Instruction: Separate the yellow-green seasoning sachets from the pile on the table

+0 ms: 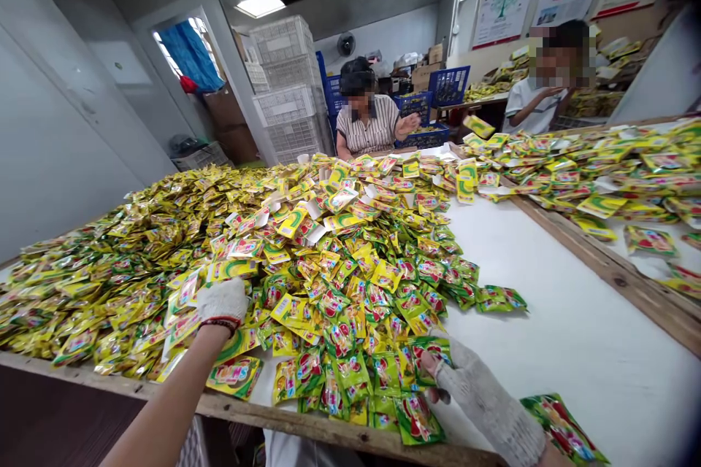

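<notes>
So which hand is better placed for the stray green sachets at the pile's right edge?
Probably right: right hand sits nearer the stray green sachets; left hand rests across the pile.

A person in a striped shirt (368, 130) sits at the table's (575, 336) far edge, white crates (285, 87) stacked behind. Near its far right corner sits another person (539, 98), beside blue baskets (447, 85) and wall posters (506, 4).
</notes>
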Motion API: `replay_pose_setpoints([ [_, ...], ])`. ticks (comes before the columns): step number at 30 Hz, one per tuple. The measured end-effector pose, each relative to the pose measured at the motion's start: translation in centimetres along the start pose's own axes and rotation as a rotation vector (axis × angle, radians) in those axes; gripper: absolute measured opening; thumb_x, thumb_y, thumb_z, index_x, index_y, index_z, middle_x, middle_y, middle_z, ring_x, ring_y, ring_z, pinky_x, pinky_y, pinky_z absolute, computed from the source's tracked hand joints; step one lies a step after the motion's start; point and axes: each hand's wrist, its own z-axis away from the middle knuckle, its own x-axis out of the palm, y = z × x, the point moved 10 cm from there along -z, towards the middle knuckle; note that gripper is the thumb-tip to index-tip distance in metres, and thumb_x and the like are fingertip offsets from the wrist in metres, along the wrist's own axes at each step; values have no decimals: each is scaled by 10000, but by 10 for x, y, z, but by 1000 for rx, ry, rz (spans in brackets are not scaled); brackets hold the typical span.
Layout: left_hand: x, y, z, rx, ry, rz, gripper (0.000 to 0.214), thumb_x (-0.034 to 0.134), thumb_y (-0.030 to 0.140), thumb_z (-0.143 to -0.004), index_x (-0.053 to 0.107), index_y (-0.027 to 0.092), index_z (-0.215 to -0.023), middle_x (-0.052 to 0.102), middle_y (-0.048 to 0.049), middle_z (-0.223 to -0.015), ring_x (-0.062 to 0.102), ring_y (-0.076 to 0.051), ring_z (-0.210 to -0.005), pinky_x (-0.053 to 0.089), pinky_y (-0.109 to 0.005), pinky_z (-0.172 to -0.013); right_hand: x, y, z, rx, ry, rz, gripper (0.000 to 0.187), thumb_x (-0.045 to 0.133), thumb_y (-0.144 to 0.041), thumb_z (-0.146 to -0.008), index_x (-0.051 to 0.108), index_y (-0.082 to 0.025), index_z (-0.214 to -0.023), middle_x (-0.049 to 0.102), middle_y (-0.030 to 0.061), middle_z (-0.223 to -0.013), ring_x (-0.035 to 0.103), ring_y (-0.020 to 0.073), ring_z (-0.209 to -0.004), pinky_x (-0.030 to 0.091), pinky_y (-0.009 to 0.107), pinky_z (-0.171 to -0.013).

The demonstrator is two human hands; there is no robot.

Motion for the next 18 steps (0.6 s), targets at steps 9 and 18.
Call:
replay_pose_setpoints([
  [9, -39, 122, 114, 400, -302, 1300, 428, 626, 407, -658, 621, 174, -1017, 559, -50, -1255, 530, -137, -1172, 484, -217, -972, 15, -10, 5, 63, -70, -610, 416, 563, -502, -750, 473, -212, -1035, 589, 40, -963, 559, 64, -669, 481, 190, -575],
  [18, -2, 214, 221, 511, -1097, 1539, 342, 616, 274, -680, 646, 222, -1016, 459, -33, -1380, 563, -176, -1180, 533, -280, -954, 8, 0, 5, 104, -73, -886, 370, 616, -439, -736, 515, -176, -976, 566, -15, -810, 512, 16, -554, 405, 126, -455],
])
